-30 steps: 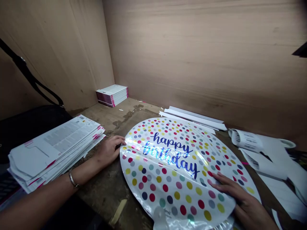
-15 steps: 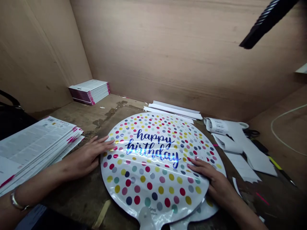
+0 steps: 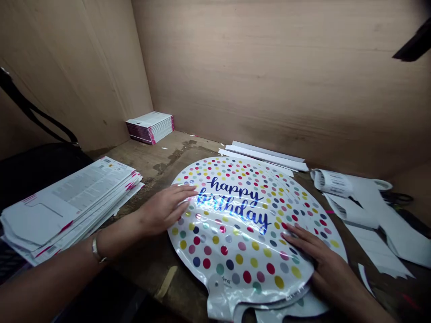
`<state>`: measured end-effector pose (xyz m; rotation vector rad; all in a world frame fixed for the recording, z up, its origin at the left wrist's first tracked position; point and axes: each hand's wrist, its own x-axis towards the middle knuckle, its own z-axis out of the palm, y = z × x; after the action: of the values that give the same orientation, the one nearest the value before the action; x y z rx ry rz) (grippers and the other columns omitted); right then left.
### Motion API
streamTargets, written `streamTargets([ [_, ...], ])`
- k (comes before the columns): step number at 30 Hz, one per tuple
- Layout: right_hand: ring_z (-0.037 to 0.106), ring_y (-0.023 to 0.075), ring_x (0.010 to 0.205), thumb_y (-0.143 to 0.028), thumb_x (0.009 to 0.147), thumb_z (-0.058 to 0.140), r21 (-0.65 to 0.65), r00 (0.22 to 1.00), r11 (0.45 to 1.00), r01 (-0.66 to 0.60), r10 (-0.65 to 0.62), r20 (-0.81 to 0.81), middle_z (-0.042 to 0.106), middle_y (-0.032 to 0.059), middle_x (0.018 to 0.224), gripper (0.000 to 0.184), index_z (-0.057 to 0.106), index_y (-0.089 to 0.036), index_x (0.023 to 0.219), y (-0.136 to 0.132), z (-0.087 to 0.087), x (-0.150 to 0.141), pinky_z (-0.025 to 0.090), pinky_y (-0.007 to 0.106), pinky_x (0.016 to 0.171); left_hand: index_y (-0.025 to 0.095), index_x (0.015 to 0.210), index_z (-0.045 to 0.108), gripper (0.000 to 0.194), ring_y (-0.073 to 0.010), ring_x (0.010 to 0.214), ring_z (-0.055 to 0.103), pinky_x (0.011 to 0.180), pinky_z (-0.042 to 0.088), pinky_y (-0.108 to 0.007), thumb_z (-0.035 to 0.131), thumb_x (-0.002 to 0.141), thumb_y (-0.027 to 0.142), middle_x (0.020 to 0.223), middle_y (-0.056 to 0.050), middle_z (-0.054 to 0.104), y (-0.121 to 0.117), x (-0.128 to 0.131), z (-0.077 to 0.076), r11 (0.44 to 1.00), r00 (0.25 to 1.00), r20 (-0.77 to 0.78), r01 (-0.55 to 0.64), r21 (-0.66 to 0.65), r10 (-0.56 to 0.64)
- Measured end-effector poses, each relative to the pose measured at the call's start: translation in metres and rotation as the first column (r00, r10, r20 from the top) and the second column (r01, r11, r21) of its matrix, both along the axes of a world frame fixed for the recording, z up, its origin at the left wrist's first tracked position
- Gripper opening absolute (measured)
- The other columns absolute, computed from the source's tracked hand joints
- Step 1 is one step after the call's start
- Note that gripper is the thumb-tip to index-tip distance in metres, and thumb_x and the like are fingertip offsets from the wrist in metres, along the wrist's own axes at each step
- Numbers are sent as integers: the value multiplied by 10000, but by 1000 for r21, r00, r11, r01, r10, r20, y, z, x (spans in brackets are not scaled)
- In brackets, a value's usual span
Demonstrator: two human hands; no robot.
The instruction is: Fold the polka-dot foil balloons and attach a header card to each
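A fanned stack of flat foil balloons lies on the table before me, white with coloured dots and blue "happy birthday" lettering on the top one. On the upper left edge of the top balloon rests my left hand, fingers stretched out over the foil. My right hand lies against the lower right side, its fingers extended across the dots and its thumb hidden. The balloons' tails point toward me at the bottom, where the layers separate slightly.
Printed card sleeves are piled at the left, beside a black bag. Another stack of sleeves sits in the back corner. White paper strips lie along the back wall. At right are label rolls and scissors.
The view has turned left, so everything sits further right. My left hand has slid further onto the top balloon. The right hand stays at the stack's right side.
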<state>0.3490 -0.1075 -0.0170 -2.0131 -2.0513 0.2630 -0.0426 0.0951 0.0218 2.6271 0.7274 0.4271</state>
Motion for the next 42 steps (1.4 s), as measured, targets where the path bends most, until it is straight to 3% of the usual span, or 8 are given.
streamTargets([
  [6,347,270,1323,-134,756,512,28,998,998,-52,50,43,433,42,1411,610,457,-262,1350,0,8,-25,358,496,1058,235,1387,367,459,-266,1347,301,1096,221,-486,371,941,345,1452,-70,369,2,112,-19,937,938,-63,344,59,-341],
  [12,405,276,1288,-81,763,481,-7,978,979,-203,203,47,479,44,1373,606,478,-279,1337,0,11,-66,401,465,1026,193,1406,324,519,-347,1357,235,1063,194,-574,339,933,406,1486,-114,288,-17,146,-45,897,901,-144,427,114,-410],
  [16,563,264,1140,-89,710,498,-163,963,974,-156,113,-246,600,39,1253,576,576,-278,1249,11,44,-79,456,407,972,165,1292,492,425,-299,1265,403,1056,291,-467,429,900,317,1383,-129,453,-18,137,-22,889,888,-38,458,15,-457],
  [19,657,220,950,-108,716,454,-358,832,919,-163,-67,-551,693,-19,1088,487,666,-313,1104,29,74,-73,529,331,834,225,1007,684,321,-228,966,621,859,478,-336,427,900,383,1020,-55,694,11,109,8,843,911,36,395,-366,-412],
  [23,679,197,747,-223,735,516,-536,611,837,-110,-368,-701,732,-5,804,192,705,-226,770,58,85,-49,545,259,628,221,1017,691,633,-276,927,651,771,525,-374,255,861,653,1024,-83,702,57,44,32,578,990,124,142,-803,-71],
  [29,678,189,739,-430,751,649,-626,271,775,93,-624,-733,722,46,801,268,635,-205,895,88,63,-20,547,263,627,237,1059,661,471,-260,965,633,813,517,-323,604,731,570,1047,-31,692,57,-2,-2,809,983,44,-123,-575,180],
  [36,649,212,748,-258,752,577,-325,868,945,-46,-123,-481,685,28,819,109,660,-197,716,58,56,-7,534,315,698,214,941,673,313,-228,900,642,786,508,-293,477,857,442,972,-16,700,63,-3,-28,897,971,78,-177,-405,227],
  [42,595,276,1064,-198,709,534,-74,958,997,35,-54,-283,679,67,1097,322,715,-237,972,22,31,12,444,429,957,229,958,669,253,-215,963,616,874,470,-298,456,864,331,1011,-40,679,52,-19,-35,991,997,49,-52,-124,59],
])
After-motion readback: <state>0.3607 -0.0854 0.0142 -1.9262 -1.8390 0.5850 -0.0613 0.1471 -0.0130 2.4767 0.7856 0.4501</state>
